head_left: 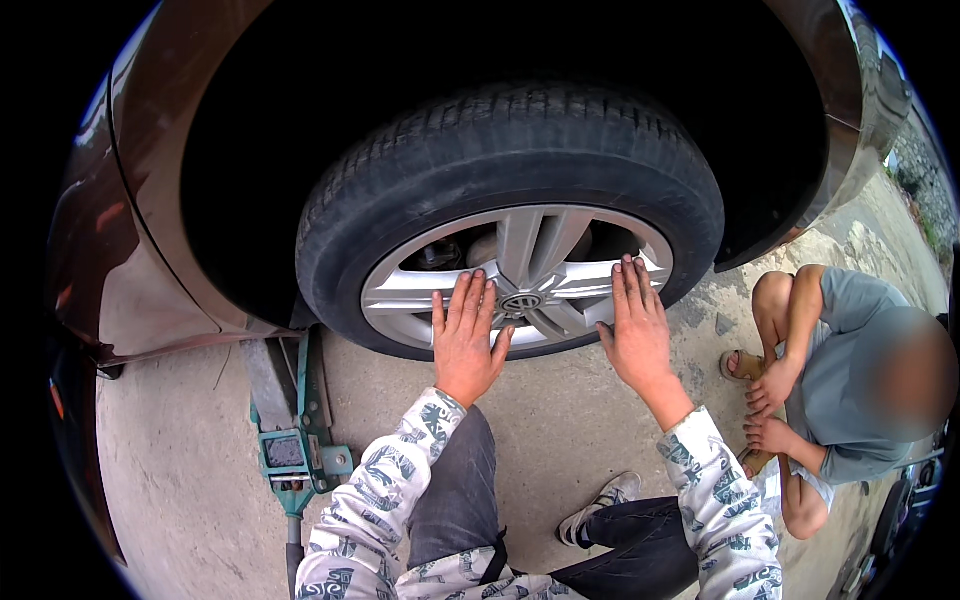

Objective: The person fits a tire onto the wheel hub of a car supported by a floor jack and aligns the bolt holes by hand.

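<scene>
In front of me a black tyre point(510, 165) on a silver spoked alloy wheel point(517, 245) sits inside the dark wheel arch of a car. A round centre cap point(521, 302) shows at the hub. My left hand point(465, 338) lies against the spokes left of the cap, its fingers stretched upward and its thumb apart. On the right side of the wheel, my right hand point(638, 328) rests with fingers extended over a spoke near the rim. Neither hand grips anything. Both forearms wear white sleeves with a dark print.
A green floor jack point(285, 450) stands at the left, its front end under the brown car body point(170, 220). On the right, another person point(835, 365) in a grey-blue shirt and sandals squats on the concrete ground point(540, 420), arms crossed at the knees. Dark objects lie at the lower right edge.
</scene>
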A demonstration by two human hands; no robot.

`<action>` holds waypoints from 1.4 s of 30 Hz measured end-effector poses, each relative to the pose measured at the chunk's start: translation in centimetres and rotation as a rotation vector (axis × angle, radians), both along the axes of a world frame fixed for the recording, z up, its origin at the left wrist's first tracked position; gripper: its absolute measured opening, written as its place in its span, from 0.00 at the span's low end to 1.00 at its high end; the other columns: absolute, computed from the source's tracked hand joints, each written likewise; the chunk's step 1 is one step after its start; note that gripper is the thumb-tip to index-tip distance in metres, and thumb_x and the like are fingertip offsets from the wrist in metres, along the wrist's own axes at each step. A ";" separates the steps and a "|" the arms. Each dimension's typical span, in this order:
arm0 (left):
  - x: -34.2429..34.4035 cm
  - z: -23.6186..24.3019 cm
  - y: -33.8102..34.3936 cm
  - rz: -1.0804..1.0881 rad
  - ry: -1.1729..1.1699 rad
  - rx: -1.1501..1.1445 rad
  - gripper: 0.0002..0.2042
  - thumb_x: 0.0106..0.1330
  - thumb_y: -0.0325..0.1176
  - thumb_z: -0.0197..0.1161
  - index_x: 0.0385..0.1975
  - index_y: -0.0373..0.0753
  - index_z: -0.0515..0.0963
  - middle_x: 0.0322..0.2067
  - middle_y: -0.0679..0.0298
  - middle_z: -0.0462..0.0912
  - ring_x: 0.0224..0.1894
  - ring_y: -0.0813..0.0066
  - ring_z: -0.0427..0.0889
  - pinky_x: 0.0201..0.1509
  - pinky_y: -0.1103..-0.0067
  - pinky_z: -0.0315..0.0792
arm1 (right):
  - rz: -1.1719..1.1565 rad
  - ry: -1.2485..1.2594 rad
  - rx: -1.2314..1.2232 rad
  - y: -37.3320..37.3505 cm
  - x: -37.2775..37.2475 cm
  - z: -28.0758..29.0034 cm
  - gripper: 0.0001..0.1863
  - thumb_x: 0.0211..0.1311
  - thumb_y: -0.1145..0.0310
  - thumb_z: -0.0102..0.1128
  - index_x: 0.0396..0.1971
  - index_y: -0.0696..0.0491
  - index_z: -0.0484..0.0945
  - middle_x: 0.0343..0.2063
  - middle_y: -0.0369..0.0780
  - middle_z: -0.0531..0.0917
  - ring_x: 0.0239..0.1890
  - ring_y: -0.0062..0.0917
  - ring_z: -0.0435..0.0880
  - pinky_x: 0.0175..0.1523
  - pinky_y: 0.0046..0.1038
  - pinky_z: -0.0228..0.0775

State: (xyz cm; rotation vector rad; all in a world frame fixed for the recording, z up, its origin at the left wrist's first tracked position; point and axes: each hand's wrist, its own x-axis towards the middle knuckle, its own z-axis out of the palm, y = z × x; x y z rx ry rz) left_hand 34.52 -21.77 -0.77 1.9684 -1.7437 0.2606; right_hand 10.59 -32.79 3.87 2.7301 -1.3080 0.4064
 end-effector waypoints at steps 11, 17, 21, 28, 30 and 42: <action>-0.8 0.4 -0.4 0.019 0.017 -0.045 0.36 0.68 0.44 0.64 0.73 0.34 0.62 0.74 0.55 0.60 0.79 0.57 0.50 0.80 0.49 0.36 | -0.007 -0.005 -0.001 0.0 0.3 -0.2 0.50 0.59 0.64 0.72 0.76 0.60 0.51 0.78 0.48 0.53 0.80 0.41 0.49 0.77 0.46 0.56; -1.3 1.2 -1.2 0.014 0.036 -0.087 0.34 0.68 0.44 0.64 0.70 0.32 0.65 0.67 0.48 0.66 0.75 0.51 0.58 0.79 0.47 0.41 | -0.013 0.000 -0.004 0.1 0.2 -0.3 0.51 0.58 0.64 0.73 0.75 0.61 0.51 0.78 0.48 0.53 0.80 0.41 0.49 0.76 0.46 0.57; -1.5 1.8 -1.4 0.024 0.043 -0.100 0.33 0.68 0.43 0.65 0.69 0.32 0.65 0.66 0.47 0.67 0.74 0.49 0.59 0.79 0.47 0.42 | -0.008 -0.015 -0.006 0.1 0.4 -0.2 0.51 0.57 0.64 0.73 0.75 0.61 0.52 0.77 0.48 0.53 0.80 0.41 0.50 0.76 0.46 0.57; -1.2 1.3 -1.2 0.014 0.025 -0.089 0.34 0.68 0.42 0.65 0.72 0.35 0.64 0.67 0.48 0.66 0.75 0.51 0.57 0.79 0.48 0.43 | -0.016 -0.002 -0.015 0.1 0.5 -0.3 0.51 0.57 0.63 0.73 0.75 0.61 0.52 0.77 0.49 0.53 0.80 0.42 0.50 0.76 0.46 0.57; -1.0 1.2 -1.1 0.006 0.019 -0.085 0.34 0.68 0.42 0.65 0.72 0.36 0.64 0.68 0.49 0.65 0.75 0.51 0.57 0.79 0.49 0.43 | -0.013 -0.005 -0.009 0.1 0.5 -0.3 0.51 0.57 0.63 0.73 0.75 0.61 0.52 0.77 0.49 0.53 0.80 0.42 0.50 0.77 0.46 0.56; 0.0 0.8 -0.7 -0.031 -0.004 -0.055 0.33 0.68 0.40 0.64 0.70 0.31 0.64 0.71 0.52 0.64 0.76 0.54 0.57 0.80 0.52 0.43 | -0.013 0.019 0.004 0.0 0.3 -0.3 0.51 0.58 0.63 0.73 0.75 0.61 0.51 0.78 0.49 0.52 0.80 0.42 0.49 0.77 0.46 0.56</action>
